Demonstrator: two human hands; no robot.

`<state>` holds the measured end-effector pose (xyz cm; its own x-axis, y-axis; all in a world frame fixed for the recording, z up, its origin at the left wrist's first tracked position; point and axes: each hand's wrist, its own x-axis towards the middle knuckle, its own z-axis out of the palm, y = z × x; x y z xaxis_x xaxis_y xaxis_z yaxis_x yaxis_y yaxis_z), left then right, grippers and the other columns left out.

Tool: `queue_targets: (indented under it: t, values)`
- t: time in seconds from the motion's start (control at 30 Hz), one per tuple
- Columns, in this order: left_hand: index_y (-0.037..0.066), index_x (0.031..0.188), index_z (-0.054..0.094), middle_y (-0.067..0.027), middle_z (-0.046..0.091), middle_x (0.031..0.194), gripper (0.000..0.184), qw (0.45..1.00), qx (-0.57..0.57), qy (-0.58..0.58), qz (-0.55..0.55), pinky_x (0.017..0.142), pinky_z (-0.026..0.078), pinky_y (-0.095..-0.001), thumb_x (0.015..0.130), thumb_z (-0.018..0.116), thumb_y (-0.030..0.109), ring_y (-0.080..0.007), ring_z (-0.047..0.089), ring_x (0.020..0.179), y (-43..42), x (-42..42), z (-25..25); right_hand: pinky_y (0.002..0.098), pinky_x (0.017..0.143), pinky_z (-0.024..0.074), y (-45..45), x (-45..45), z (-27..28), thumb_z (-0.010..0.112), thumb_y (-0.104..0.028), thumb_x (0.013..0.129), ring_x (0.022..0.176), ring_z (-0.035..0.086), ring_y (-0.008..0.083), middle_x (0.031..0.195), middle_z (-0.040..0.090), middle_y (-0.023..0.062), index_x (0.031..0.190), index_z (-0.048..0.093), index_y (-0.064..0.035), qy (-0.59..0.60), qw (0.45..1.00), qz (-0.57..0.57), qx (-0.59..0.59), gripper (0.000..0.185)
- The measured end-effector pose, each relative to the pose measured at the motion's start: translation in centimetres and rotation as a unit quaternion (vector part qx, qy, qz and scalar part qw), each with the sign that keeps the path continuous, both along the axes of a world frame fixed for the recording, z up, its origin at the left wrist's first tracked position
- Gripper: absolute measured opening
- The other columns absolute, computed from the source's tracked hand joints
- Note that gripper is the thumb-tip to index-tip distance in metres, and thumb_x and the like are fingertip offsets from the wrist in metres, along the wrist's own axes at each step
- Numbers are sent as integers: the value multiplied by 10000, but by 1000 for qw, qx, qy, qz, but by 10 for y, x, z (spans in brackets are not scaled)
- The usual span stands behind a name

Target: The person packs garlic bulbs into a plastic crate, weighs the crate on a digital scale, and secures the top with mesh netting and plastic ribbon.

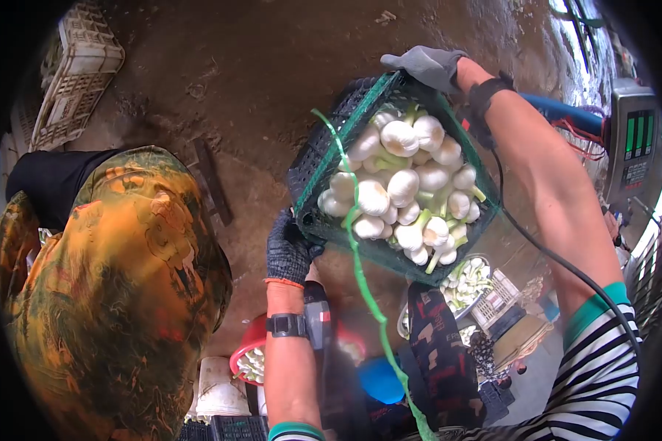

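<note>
A dark plastic crate (312, 163) with green edging, tilted in front of me, is filled with white garlic bulbs (402, 188) with short green stems. My left hand (290, 248), in a dark knit glove with an orange cuff, is closed on the crate's lower left corner. At the far upper edge, my right hand (428, 67) in a grey glove grips the rim; its fingertips are partly hidden. A green plastic strip (360, 275) hangs across the near left part of the crate and down toward me.
At left, a person in a patterned orange-green garment (118, 287) bends close by. A red basin (250, 353) and a white bucket (223, 386) stand below. On the right are a scale display (638, 136), a black cable (537, 239) and more garlic (467, 283). White crates (81, 81) stand upper left.
</note>
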<state>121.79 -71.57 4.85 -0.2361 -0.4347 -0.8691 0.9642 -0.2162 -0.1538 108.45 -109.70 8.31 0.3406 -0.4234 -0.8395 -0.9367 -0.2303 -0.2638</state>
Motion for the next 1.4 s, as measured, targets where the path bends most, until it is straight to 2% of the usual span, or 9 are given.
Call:
queue_targets:
  t: [0.17, 0.27, 0.43, 0.73, 0.83, 1.0, 1.03, 1.3, 1.4]
  values:
    - [18, 1035, 566, -117, 617, 977, 225, 985, -63, -49, 150, 820, 495, -360, 858, 528, 151, -223, 601, 896, 9, -17, -16, 319, 830, 430, 2, -10, -16, 507, -354, 895, 876, 588, 200, 958, 653, 97, 1032, 649, -30, -144, 984, -82, 72, 379]
    - [6, 1042, 571, -140, 612, 1023, 246, 983, -45, -61, 169, 839, 489, -388, 850, 541, 157, -256, 594, 932, 17, -26, -26, 296, 819, 444, -4, -20, -28, 507, -287, 904, 858, 576, 157, 910, 659, 64, 1025, 654, -42, -316, 913, 228, -123, 310]
    - [-11, 1093, 553, -115, 608, 1013, 329, 983, -10, -88, 162, 818, 487, -352, 831, 574, 188, -226, 585, 910, 9, -24, -9, 215, 694, 439, 19, -8, -10, 642, -198, 824, 752, 518, 48, 809, 598, -26, 889, 654, -34, -348, 884, -310, 21, 177]
    - [8, 912, 602, -91, 601, 825, 125, 940, 65, -314, 116, 648, 479, -290, 840, 561, 102, -178, 578, 732, 35, -45, -30, 194, 606, 423, 114, -49, 88, 685, -143, 806, 674, 493, 18, 723, 553, -65, 885, 652, -42, -338, 921, -189, -36, 132]
    - [35, 779, 602, -44, 536, 643, 47, 655, 19, -708, -261, 511, 397, -278, 811, 598, 69, -140, 522, 593, 18, -31, 43, 166, 561, 400, 133, -59, 83, 686, -148, 812, 646, 465, 4, 718, 528, -82, 960, 653, -46, -329, 888, -313, -66, 183]
    - [85, 667, 568, -70, 518, 615, 136, 533, -132, -764, -339, 516, 397, -328, 759, 666, 63, -224, 507, 569, -28, -59, 137, 164, 604, 422, 150, -62, 91, 652, -144, 844, 683, 494, 13, 807, 584, -47, 1044, 625, -46, -371, 806, -431, -165, 224]
    - [93, 684, 555, -66, 502, 601, 144, 308, -160, -812, -469, 515, 398, -361, 716, 695, 87, -247, 517, 578, -28, -75, 137, 171, 599, 436, 149, -71, 92, 650, -150, 848, 674, 511, 26, 865, 612, -17, 1042, 617, -42, -371, 794, -426, -226, 224]
    - [1, 1043, 535, -165, 573, 983, 397, 579, -105, -791, -168, 837, 448, -382, 762, 677, 241, -291, 572, 934, -45, -31, 147, 182, 617, 448, 151, -107, 128, 624, -147, 865, 678, 543, 44, 805, 599, -19, 1061, 598, -30, -365, 757, -485, -241, 229]
    - [-5, 1322, 330, -221, 323, 1357, 864, 385, -164, -856, -304, 1054, 217, -471, 686, 733, 420, -372, 278, 1285, -56, 5, 133, 171, 648, 470, 153, -99, 129, 641, -58, 839, 745, 569, 46, 887, 628, 0, 1064, 598, -34, -394, 742, -453, -298, 230]
